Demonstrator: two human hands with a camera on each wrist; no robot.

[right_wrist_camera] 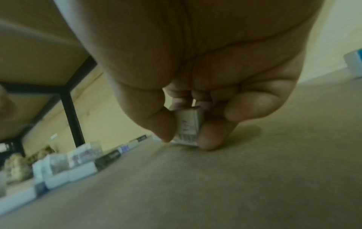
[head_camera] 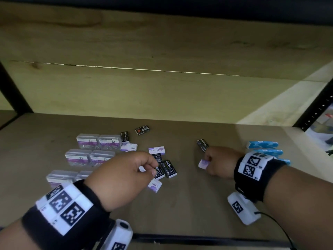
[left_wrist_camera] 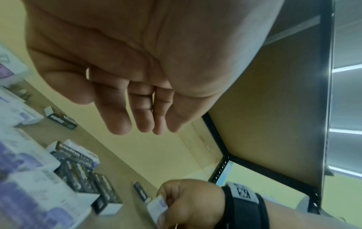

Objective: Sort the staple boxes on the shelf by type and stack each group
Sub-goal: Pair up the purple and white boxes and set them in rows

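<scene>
My right hand (head_camera: 207, 162) pinches a small white and purple staple box (head_camera: 203, 163) between thumb and fingers, its lower edge at the shelf surface (head_camera: 189, 204); the right wrist view shows the box (right_wrist_camera: 188, 125) with a barcode. Just behind this hand lies a black staple box (head_camera: 202, 145). My left hand (head_camera: 153, 168) hovers over a cluster of black staple boxes (head_camera: 168, 168), fingers (left_wrist_camera: 137, 117) relaxed and holding nothing. More white and purple boxes (head_camera: 156, 150) and black boxes (head_camera: 142, 130) lie scattered in the middle.
Several clear plastic cases (head_camera: 98, 141) stand in rows on the left. Blue boxes (head_camera: 263, 144) are grouped at the right, behind my right wrist. A black upright post (head_camera: 315, 112) stands at the shelf's right end. The wooden back wall (head_camera: 162, 96) is close behind.
</scene>
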